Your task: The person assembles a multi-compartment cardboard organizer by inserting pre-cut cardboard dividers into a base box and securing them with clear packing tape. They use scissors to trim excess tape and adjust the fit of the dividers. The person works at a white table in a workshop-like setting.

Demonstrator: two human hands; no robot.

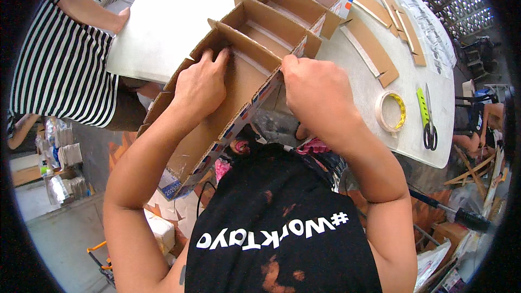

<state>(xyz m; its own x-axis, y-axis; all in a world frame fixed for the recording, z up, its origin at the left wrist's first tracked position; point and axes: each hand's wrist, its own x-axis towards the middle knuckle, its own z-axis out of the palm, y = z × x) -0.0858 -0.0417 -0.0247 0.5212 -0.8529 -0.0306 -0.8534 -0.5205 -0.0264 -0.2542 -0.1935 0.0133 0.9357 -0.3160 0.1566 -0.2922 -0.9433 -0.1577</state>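
A long cardboard box [203, 146] lies slanted in front of me, its far half split by several upright cardboard dividers [263, 35]. My left hand [202, 84] reaches down inside the box, two fingers apart against the nearest divider; its other fingertips are hidden. At the box's right wall, my right hand [320, 84] is closed, thumb and fingers pinching the right end of that same divider where it meets the wall's top edge. Exactly how far the divider sits in its slot cannot be made out.
On the white table [374, 119] to the right lie notched cardboard strips [372, 54], a tape roll [391, 112], scissors [427, 111] and a green-handled cutter [423, 103]. A person in a striped top [65, 70] stands at the left, a hand on the table.
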